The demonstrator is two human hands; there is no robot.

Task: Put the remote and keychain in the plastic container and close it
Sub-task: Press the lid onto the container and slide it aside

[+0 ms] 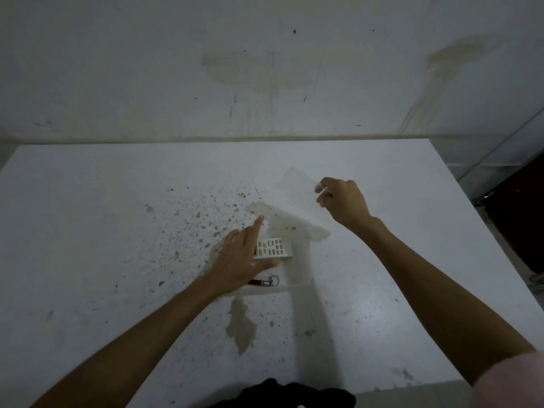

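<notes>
A clear plastic container stands on the white table, hard to tell from the tabletop. Inside it lie a white remote with rows of small buttons and a keychain with a dark red fob and metal ring. My left hand rests on the container's left side, fingers spread, partly covering the remote. My right hand pinches the right edge of the translucent lid, which hangs tilted in the air above and behind the container.
The white table is speckled and has worn patches near the front. A stained wall rises behind it. The table's right edge drops to a dark floor area. A black object lies at the front edge.
</notes>
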